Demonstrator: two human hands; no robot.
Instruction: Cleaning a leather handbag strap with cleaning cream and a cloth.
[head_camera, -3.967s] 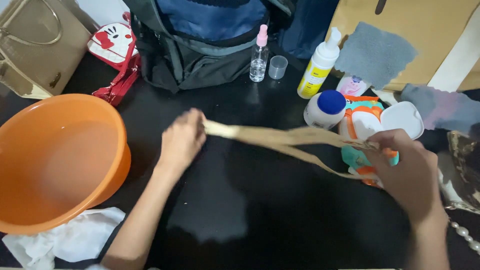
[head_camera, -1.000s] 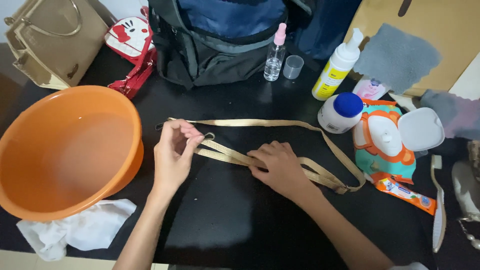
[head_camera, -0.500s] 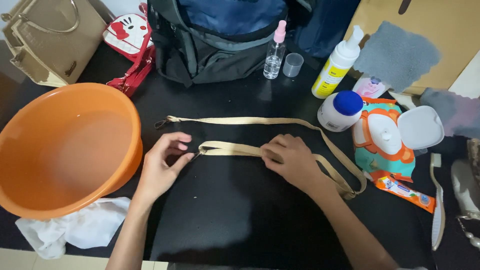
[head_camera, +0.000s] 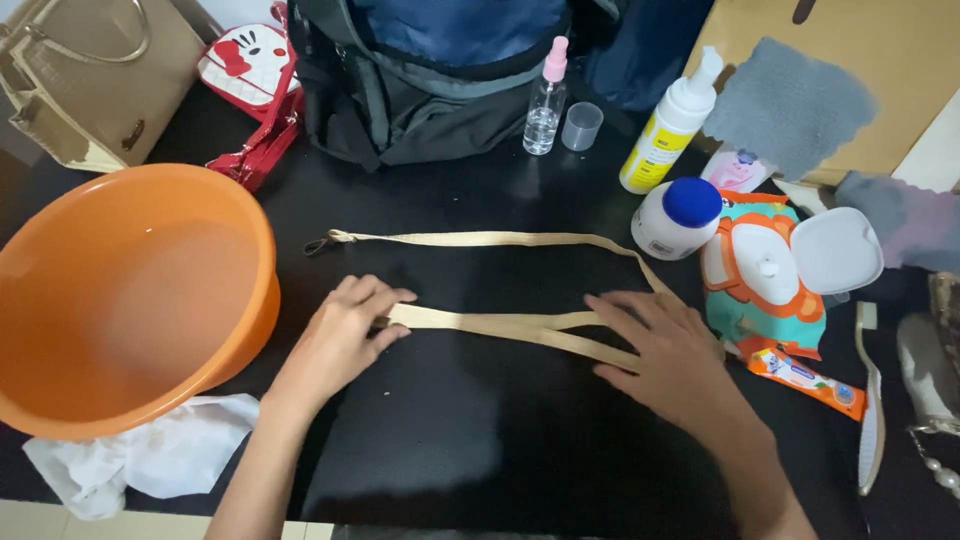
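On the black bench (head_camera: 480, 470), right of the orange basin (head_camera: 120, 290), the left hand (head_camera: 345, 335) pins the folded end of the tan strap (head_camera: 490, 322) under flat, spread fingers; the right hand (head_camera: 665, 350) lies open, palm down, on the doubled lengths. Pressing evenly should keep the layers aligned. Beyond the strap's far run stands a white jar with a blue lid (head_camera: 675, 217), farther from the basin

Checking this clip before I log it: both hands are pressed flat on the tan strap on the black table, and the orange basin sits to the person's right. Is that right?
Not quite. The head view shows the orange basin on the person's left, beside the left hand. The rest holds: left hand and right hand both lie flat on the tan strap on the black table.
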